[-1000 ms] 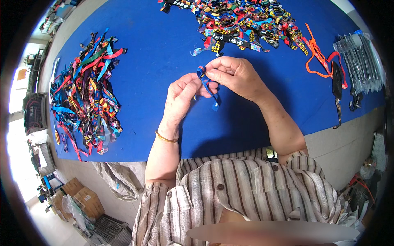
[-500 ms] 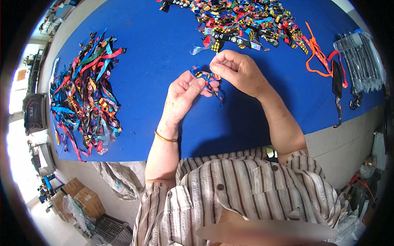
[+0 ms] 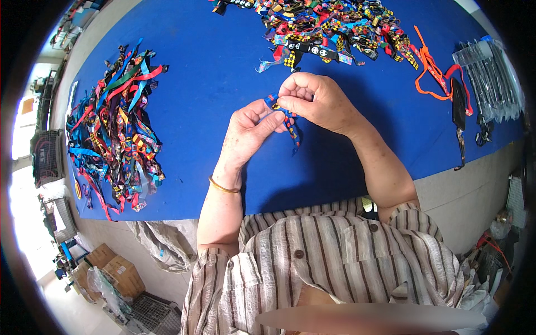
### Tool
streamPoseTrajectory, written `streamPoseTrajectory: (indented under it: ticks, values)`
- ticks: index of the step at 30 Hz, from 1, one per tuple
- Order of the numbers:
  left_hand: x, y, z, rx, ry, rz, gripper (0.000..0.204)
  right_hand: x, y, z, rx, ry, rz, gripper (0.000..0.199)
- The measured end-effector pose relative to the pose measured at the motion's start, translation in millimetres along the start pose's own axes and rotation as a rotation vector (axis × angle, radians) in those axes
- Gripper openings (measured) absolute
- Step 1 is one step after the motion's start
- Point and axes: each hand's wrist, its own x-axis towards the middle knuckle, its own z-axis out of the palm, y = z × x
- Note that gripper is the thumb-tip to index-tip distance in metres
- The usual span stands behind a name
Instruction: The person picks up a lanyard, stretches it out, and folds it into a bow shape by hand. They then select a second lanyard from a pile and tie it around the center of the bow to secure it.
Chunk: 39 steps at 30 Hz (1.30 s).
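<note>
A short blue ribbon strap point(image 3: 293, 137) with red and yellow print hangs from between my two hands, above the blue table. My left hand point(image 3: 252, 124) pinches it between thumb and fingers, and a loose end dangles below. My right hand point(image 3: 314, 100) is closed against the strap's upper part, thumb pressed to the fingers. Whether its fingertips grip the strap or only touch it is partly hidden.
A heap of loose printed ribbons point(image 3: 120, 134) covers the table's left side. Looped straps point(image 3: 340, 28) are piled at the far middle. On the right lie an orange lanyard point(image 3: 427, 70), a black strap point(image 3: 459, 106) and clear plastic packets point(image 3: 491, 81). The blue table point(image 3: 201, 72) ends before my shirt.
My right hand has moved slightly left and down, closing in on the strap in my left hand. The left hand stays almost in place.
</note>
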Motion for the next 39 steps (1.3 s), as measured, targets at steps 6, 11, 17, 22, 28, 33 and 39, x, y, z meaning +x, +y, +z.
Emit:
streamPoseTrajectory:
  ticks: [6,11,17,22,28,33,39]
  values:
    - [-1.9,8.8,9.4,0.037,0.018,0.021,0.022,-2.0,-3.8,-0.3,0.003,-0.011,0.038,0.011]
    - [-3.5,9.4,7.0,-0.022,-0.031,-0.018,0.023,-1.3,-1.9,1.9,0.098,-0.018,0.098,0.009]
    - [-2.4,8.5,7.3,-0.034,-0.05,0.003,0.02,-0.3,1.6,0.9,0.136,0.008,0.123,0.014]
    - [-1.4,5.8,3.3,-0.105,-0.05,-0.029,0.017,0.5,4.9,1.7,0.153,-0.028,0.104,0.014]
    - [-1.1,-6.6,-4.2,0.093,-0.03,-0.07,0.014,0.3,5.0,2.6,0.098,-0.012,0.091,0.015]
    - [0.9,-9.6,1.1,0.012,0.027,-0.024,0.01,3.4,4.5,-0.2,0.105,0.014,0.105,0.017]
    - [4.2,-4.5,-1.9,-0.16,0.156,0.077,0.011,4.1,11.2,-1.9,0.181,-0.015,0.042,0.015]
